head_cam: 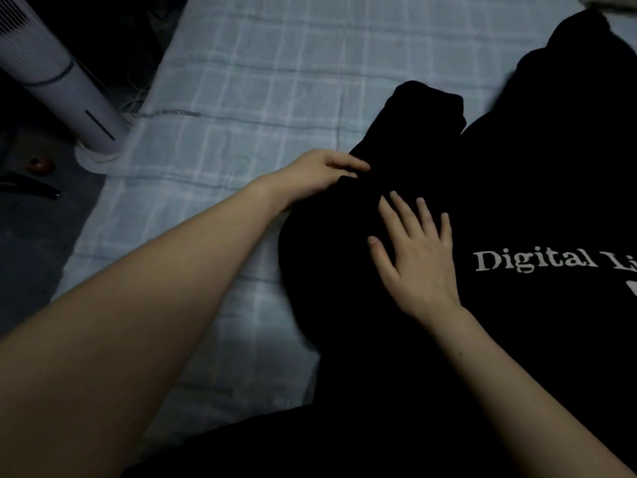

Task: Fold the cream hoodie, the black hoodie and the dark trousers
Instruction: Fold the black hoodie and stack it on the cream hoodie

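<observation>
A black hoodie [517, 188] with white lettering lies spread on a pale blue checked bedsheet [262, 67], filling the right half of the view. One sleeve [424, 108] lies folded over toward the upper middle. My left hand [327, 170] pinches the hoodie's left edge where the sleeve meets the body. My right hand [417, 253] lies flat with spread fingers on the black fabric, just left of the lettering. A pale scrap of cloth [613, 0] shows at the top right corner; I cannot tell what it is.
A white tower fan [62, 88] stands on the dark floor at the upper left, beside the bed's edge. A small round reddish object [36, 164] and a dark tool-like item [31, 188] lie on the floor below it. Dark fabric [310, 450] covers the bottom foreground.
</observation>
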A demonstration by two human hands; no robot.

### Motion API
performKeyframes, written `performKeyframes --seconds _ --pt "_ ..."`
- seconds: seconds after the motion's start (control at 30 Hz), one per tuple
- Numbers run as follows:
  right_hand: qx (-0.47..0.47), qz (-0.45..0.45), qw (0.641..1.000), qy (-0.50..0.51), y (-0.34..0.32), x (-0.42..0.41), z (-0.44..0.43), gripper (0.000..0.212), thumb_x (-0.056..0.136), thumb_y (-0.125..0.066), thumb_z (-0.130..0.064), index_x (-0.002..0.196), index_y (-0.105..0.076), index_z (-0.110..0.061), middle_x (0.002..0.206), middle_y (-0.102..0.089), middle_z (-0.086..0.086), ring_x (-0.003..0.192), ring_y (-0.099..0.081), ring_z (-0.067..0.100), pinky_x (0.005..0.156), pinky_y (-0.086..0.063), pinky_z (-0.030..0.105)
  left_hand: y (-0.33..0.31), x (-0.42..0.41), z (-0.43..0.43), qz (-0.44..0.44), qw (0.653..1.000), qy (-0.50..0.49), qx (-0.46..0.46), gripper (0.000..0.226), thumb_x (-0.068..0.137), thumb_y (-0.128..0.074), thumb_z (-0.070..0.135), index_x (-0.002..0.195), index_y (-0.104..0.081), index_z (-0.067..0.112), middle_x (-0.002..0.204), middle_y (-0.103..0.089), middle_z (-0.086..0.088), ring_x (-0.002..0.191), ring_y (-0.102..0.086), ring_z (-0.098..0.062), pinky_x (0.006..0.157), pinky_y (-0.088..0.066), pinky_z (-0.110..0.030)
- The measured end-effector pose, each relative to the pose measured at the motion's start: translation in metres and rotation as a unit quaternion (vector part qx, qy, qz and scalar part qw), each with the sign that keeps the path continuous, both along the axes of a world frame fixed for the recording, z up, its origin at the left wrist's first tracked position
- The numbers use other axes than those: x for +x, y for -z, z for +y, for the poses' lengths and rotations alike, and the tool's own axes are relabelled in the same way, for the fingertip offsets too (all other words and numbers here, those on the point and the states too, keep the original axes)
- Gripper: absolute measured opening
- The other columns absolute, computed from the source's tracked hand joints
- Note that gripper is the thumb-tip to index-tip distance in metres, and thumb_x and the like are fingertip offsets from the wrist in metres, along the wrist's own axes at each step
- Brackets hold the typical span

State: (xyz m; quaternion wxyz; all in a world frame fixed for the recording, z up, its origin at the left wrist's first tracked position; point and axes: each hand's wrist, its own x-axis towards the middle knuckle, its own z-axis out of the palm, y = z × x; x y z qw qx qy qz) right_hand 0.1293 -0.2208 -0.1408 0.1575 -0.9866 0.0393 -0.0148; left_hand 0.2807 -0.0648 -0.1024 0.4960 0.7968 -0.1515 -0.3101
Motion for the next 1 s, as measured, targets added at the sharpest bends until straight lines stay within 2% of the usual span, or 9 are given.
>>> performKeyframes --seconds 0.1,0.3,0.43,0.5,0.6,0.67,0.8,0.93,1.0 --pt "0.009 -0.007 1.0 -0.001 0.002 -0.001 -0.001 0.061 0.097 -0.022 -0.053 0.156 -0.01 -0.041 0.161 -0.03 -0.002 0.15 -0.021 0.03 0.121 -0.011 0.056 -0.004 0.002 0.011 -0.112 0.991 -0.074 -0.014 0.037 0.088 -0.065 0.002 0.125 -0.064 0.005 0.126 -0.064 -0.01 0.108 -0.057 -0.003 0.088 -0.039 -0.003" --pt "0.082 0.0 0.996 -0.02 -0.016 -0.004 0.001 0.06 0.096 -0.025 -0.052 0.153 -0.005 -0.051 0.161 -0.03 -0.005 0.149 -0.028 0.024 0.12 -0.011 0.056 -0.039 -0.027 0.103 -0.297 0.912 -0.279 -0.054 0.042 0.086 -0.066 0.016 0.127 -0.062 0.017 0.121 -0.056 0.003 0.111 -0.053 0.007 0.098 -0.039 -0.011" --pt "0.133 -0.044 0.989 -0.04 -0.034 -0.01 0.034 0.061 0.096 -0.032 -0.046 0.155 -0.016 -0.045 0.161 -0.029 -0.005 0.15 -0.023 0.025 0.12 -0.014 0.056 -0.022 -0.057 0.149 -0.19 0.93 -0.314 -0.01 0.046 0.092 -0.063 0.01 0.136 -0.053 0.014 0.138 -0.054 -0.006 0.124 -0.047 -0.003 0.102 -0.035 -0.008" --pt "0.099 -0.058 0.989 -0.09 -0.038 -0.009 0.063 0.061 0.096 -0.033 -0.044 0.155 -0.019 -0.042 0.162 -0.029 -0.005 0.151 -0.021 0.025 0.12 -0.014 0.055 -0.007 -0.07 0.162 -0.105 0.943 -0.314 -0.036 0.051 0.093 -0.061 0.014 0.142 -0.05 0.016 0.138 -0.056 -0.005 0.124 -0.052 -0.008 0.107 -0.043 -0.026" --pt "0.059 -0.048 0.989 -0.124 -0.033 -0.001 0.1 0.06 0.097 -0.031 -0.047 0.155 -0.02 -0.041 0.163 -0.025 -0.006 0.152 -0.016 0.025 0.121 -0.009 0.056 0.001 -0.077 0.178 -0.04 0.923 -0.367 -0.107 0.052 0.099 -0.043 0.0 0.145 -0.039 0.026 0.093 -0.066 0.007 0.081 -0.064 0.004 0.078 -0.056 -0.022" --pt "0.041 -0.021 0.992 -0.118 -0.024 0.009 0.116 0.06 0.096 -0.027 -0.05 0.155 -0.017 -0.044 0.164 -0.022 -0.006 0.153 -0.012 0.026 0.121 -0.006 0.056 0.006 -0.074 0.184 -0.022 0.906 -0.397 -0.144 0.055 0.099 -0.039 -0.003 0.142 -0.038 0.031 0.077 -0.063 0.005 0.073 -0.062 0.0 0.075 -0.056 -0.025" --pt "-0.017 0.054 0.992 -0.116 0.005 0.021 0.128 0.061 0.094 -0.015 -0.059 0.154 -0.012 -0.049 0.165 -0.02 -0.006 0.153 -0.011 0.03 0.12 -0.005 0.06 0.006 -0.056 0.175 0.044 0.902 -0.385 -0.192 0.057 0.099 -0.047 0.005 0.144 -0.036 0.038 0.138 -0.055 -0.003 0.115 -0.06 -0.015 0.077 -0.055 -0.028" --pt "-0.019 0.057 0.992 -0.115 0.006 0.022 0.126 0.06 0.094 -0.012 -0.059 0.153 -0.008 -0.051 0.165 -0.017 -0.008 0.153 -0.01 0.028 0.12 -0.005 0.059 -0.011 -0.038 0.167 0.0 0.909 -0.37 -0.19 0.068 0.089 -0.056 -0.006 0.149 -0.039 0.02 0.14 -0.053 -0.001 0.122 -0.058 -0.013 0.1 -0.05 -0.032" --pt "0.027 0.038 0.994 -0.103 -0.006 0.019 0.125 0.059 0.095 -0.013 -0.059 0.153 -0.01 -0.051 0.166 -0.014 -0.01 0.154 -0.008 0.025 0.12 -0.004 0.058 -0.033 -0.044 0.18 -0.09 0.894 -0.404 -0.17 0.067 0.086 -0.058 -0.013 0.147 -0.04 0.009 0.138 -0.053 0.0 0.107 -0.061 0.01 0.092 -0.044 -0.008"
